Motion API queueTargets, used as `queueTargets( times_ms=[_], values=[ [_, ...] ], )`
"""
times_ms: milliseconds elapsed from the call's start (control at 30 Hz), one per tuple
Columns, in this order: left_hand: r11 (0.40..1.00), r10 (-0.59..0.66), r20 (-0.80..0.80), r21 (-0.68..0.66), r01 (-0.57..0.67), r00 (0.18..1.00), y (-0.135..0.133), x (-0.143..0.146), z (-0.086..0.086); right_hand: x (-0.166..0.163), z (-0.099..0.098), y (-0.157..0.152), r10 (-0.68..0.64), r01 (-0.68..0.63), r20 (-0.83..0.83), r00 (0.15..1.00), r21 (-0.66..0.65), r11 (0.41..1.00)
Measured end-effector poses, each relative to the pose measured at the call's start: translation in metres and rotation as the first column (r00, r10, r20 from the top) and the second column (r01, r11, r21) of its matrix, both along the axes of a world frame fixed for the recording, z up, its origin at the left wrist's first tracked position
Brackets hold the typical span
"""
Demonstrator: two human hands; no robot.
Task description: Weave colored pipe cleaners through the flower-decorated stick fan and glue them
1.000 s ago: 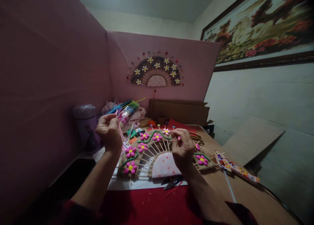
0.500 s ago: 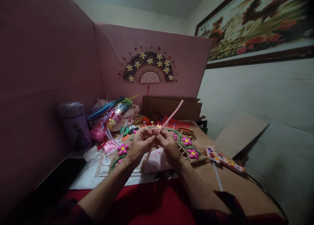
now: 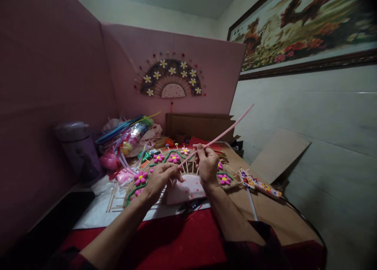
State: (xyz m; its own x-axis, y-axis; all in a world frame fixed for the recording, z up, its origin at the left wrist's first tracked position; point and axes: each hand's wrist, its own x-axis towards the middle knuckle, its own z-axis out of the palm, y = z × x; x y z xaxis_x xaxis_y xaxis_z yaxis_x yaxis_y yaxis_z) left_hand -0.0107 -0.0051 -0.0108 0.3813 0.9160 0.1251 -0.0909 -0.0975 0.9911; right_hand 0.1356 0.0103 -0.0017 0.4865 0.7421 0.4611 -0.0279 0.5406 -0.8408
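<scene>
The table [image 3: 290, 223] spreads widest before me, and a flowered fan [image 3: 187, 187] lies flat on it toward the near edge, its arch pointing to the far edge. My two bare hands are above it, a little apart. My right hand [image 3: 208, 164], the one nearer the table's right edge, is clamped on a pink pipe cleaner [image 3: 228, 131], thumb against fingers. My left hand [image 3: 160, 179] sits lower, its fingers loosely curled at the pipe cleaner's lower end; whether they are pinched on it I cannot tell. The pipe cleaner hangs in the air over the fan, its long axis slanting from my left fingertips up through my right grip to a free end pointing toward the far right corner of the table, so the long free part lies beyond my right hand. Counting from large to small, I see two fans, this one and a second fan [image 3: 173, 90] on the pink board [image 3: 129, 69] behind; one bottle [image 3: 78, 156] toward the left edge; one pipe cleaner in my grip; ten white flowers [image 3: 172, 70] on the second fan; and eight flowers at least partly showing on mine, though my hands may hide others.
</scene>
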Motion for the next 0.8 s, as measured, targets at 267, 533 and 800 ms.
queueTargets(
  times_ms=[267, 533, 800],
  values=[
    [0.992, 0.048, 0.002, 0.116, -0.048, 0.999, 0.000, 0.000, -0.005, -0.012, -0.006, -0.001, 0.232, -0.220, 0.228, 0.945, -0.077, 0.972],
    [0.978, 0.134, -0.004, 0.161, -0.131, 0.991, 0.001, 0.002, -0.006, -0.016, -0.012, -0.003, 0.198, -0.184, 0.321, 0.926, -0.074, 0.980],
    [0.912, 0.329, -0.108, 0.296, -0.285, 0.938, 0.002, 0.000, -0.008, -0.020, -0.015, -0.002, 0.236, -0.217, 0.406, 0.883, -0.093, 0.972]
  ],
)
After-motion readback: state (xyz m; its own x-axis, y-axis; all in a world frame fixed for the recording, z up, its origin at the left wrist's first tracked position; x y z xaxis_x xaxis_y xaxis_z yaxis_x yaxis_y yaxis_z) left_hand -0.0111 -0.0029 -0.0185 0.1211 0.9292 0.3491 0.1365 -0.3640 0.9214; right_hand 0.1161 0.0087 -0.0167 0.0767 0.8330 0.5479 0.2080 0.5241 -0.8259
